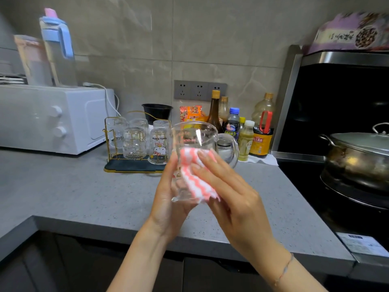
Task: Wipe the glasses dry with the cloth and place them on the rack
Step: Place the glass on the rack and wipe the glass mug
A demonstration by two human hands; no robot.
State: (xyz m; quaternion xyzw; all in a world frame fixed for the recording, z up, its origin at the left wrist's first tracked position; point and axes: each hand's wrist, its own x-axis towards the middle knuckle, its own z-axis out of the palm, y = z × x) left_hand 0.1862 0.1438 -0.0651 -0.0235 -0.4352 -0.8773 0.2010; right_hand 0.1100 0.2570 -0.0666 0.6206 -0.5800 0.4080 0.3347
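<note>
Glass: a clear handled measuring glass (193,138) is held in the air just right of the rack (126,167) and nearer to me, tipped over, its handle pointing away from the rack.
Left hand: the left hand (168,192) cups the glass from the rack side, fingers curled round its wall and showing through it.
Right hand: the right hand (229,192) lays fairly straight fingers flat on the cloth, pressing it to the glass; I can't see the thumb.
Cloth: the pink and white striped cloth (193,178) is sandwiched between those fingers and the glass.
On the rack: several upturned glasses, a cartoon-printed tumbler (159,147) nearest the hands.
Left of the rack: a white oven (52,119).
Behind the rack: a black bowl (156,112).
Right of the rack: sauce bottles (231,123) against the wall, and well beyond them a lidded steel pot (357,159).
Under the rack: the grey counter (73,190).
</note>
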